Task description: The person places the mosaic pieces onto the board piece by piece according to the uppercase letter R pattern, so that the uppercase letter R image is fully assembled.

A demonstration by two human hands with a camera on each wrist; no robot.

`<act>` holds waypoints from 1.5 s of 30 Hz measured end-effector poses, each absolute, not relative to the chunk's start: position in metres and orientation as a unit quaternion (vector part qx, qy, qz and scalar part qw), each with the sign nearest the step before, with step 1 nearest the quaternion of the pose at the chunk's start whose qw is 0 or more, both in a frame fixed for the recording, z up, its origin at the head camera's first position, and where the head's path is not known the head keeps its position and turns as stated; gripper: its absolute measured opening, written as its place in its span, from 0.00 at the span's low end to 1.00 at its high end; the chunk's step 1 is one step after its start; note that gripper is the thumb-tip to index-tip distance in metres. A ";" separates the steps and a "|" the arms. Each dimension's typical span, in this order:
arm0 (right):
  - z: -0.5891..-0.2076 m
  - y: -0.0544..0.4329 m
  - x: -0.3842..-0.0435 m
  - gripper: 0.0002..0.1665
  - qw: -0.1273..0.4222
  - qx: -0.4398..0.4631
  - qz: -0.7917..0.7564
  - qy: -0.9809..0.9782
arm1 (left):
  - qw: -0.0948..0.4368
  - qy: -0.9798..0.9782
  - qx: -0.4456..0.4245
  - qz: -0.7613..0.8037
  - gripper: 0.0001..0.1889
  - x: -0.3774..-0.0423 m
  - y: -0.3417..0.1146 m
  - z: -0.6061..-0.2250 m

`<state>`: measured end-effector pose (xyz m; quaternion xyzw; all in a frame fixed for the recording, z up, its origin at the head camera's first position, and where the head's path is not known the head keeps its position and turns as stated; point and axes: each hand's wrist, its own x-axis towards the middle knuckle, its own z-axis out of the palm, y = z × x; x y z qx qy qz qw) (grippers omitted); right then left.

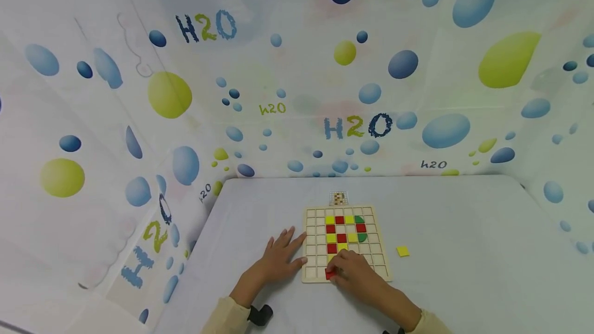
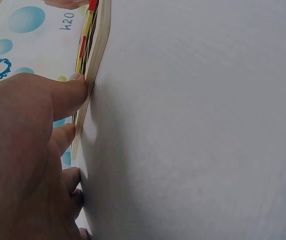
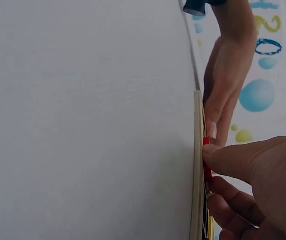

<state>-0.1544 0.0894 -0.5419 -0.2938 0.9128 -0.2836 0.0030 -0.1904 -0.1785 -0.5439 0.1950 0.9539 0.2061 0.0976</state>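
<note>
A wooden grid board (image 1: pixel 378 259) lies on the table with red, yellow and green tiles set in its squares. Near its front edge, my right hand (image 1: pixel 357 276) pinches a red square tile (image 3: pixel 206 142) between thumb and fingers, low against the board. The red tile (image 1: pixel 329 273) shows partly past the fingertips in the head view. My left hand (image 1: pixel 280 257) lies with spread fingers at the board's left side, its thumb and a fingertip touching the edge. Two green rounded tiles (image 1: pixel 362 237) sit at the right of the pattern. My right hand hides some front squares.
A small printed pattern card (image 1: pixel 339 198) lies just behind the board. One loose yellow square tile (image 1: pixel 402 251) is on the white tabletop (image 1: pixel 464 251) to the right. Printed curtains (image 1: pixel 297 76) with drops and lettering hang behind and on the left.
</note>
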 end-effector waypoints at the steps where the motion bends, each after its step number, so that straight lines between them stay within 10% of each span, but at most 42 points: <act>1: -0.542 0.089 -0.154 0.08 0.005 -0.293 -0.282 0.913 | 0.098 0.954 0.195 0.208 0.37 -0.190 -0.179 -0.544; 45: -0.538 0.117 -0.156 0.14 0.023 -0.240 -0.276 0.931 | 0.099 0.955 0.192 0.202 0.37 -0.193 -0.179 -0.547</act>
